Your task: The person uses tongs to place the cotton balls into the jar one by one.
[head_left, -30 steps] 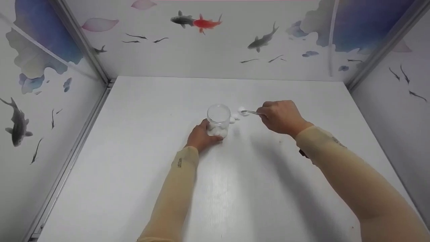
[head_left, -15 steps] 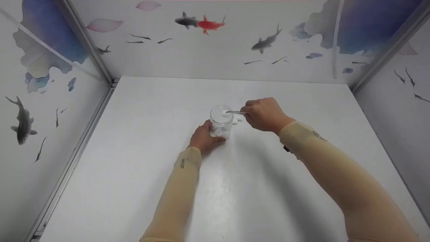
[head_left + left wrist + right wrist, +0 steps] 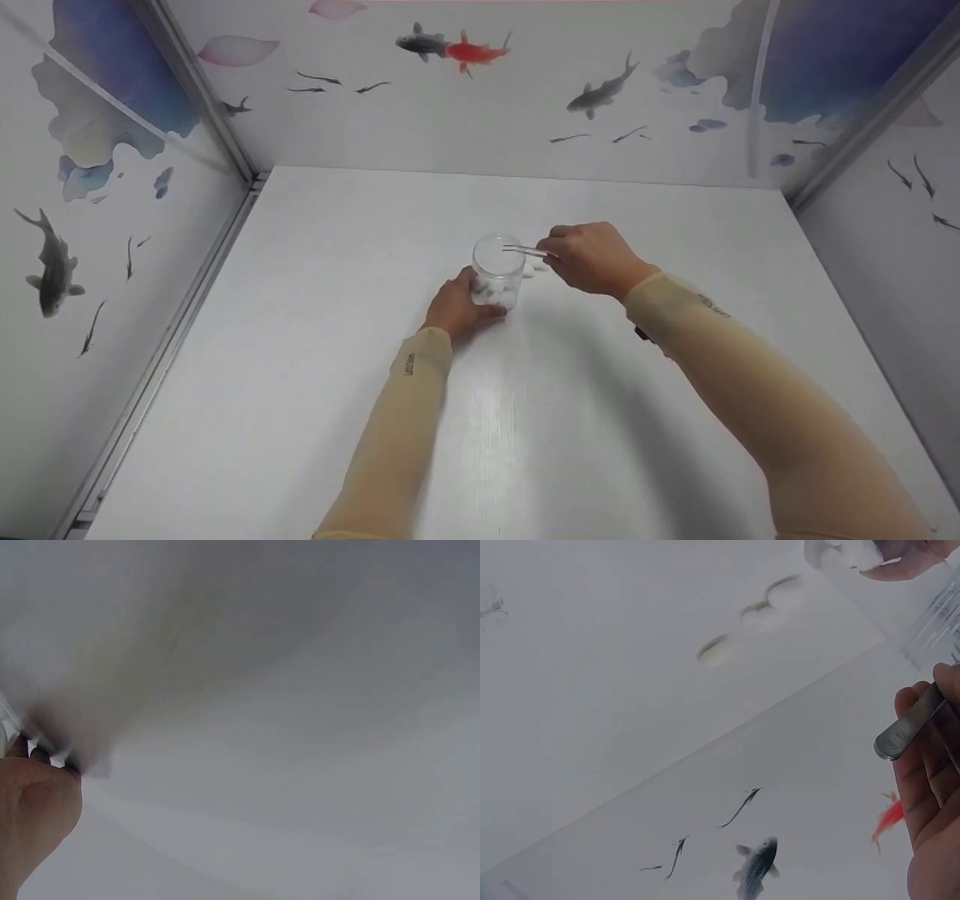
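A clear jar [image 3: 498, 276] stands on the white table, with white cotton balls [image 3: 491, 291] in its lower part. My left hand [image 3: 452, 304] grips it low on the left side, thumb in front. In the left wrist view only part of this left hand [image 3: 37, 806] shows at the edge. My right hand [image 3: 592, 257] pinches metal tweezers [image 3: 528, 250], whose two tips sit apart over the jar's mouth with nothing visible between them. Right of the jar lie three cotton balls [image 3: 759, 617], clearest in the right wrist view and partly hidden by the right hand in the head view.
White walls [image 3: 480, 142] printed with fish surround the table [image 3: 315, 300] at the back and both sides. Metal frame posts [image 3: 202, 90] run along the corners.
The tweezers carried a cotton ball leftward from the table to over the jar's mouth. Their tips have since parted and that ball is gone from them. The left hand stays on the jar.
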Available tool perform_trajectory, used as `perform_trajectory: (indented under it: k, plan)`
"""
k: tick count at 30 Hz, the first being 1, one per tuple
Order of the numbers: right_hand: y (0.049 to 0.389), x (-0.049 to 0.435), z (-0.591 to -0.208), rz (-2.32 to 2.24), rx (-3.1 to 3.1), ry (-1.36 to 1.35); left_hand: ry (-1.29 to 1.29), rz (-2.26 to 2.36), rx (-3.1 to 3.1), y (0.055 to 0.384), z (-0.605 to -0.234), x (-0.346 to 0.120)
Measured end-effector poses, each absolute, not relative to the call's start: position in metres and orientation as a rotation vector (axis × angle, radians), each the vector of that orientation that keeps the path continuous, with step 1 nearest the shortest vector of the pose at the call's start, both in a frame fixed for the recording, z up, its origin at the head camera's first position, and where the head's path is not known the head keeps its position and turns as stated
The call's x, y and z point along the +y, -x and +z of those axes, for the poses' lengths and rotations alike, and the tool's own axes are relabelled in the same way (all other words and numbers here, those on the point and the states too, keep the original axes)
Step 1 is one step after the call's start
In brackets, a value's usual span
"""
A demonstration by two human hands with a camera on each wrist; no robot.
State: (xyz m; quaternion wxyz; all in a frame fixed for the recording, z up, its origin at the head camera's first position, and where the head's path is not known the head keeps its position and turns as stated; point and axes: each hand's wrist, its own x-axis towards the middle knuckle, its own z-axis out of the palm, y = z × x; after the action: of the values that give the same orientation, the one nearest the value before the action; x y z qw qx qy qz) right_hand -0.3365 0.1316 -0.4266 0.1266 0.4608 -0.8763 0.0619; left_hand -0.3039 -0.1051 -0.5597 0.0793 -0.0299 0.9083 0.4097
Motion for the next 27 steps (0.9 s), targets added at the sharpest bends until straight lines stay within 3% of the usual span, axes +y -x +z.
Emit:
perform_trajectory:
  k: [27]
  plan:
    - [0.340, 0.223, -0.473, 0.243, -2.730, -1.096, 0.060, 1.220, 2.741, 0.299, -0.554, -0.106]
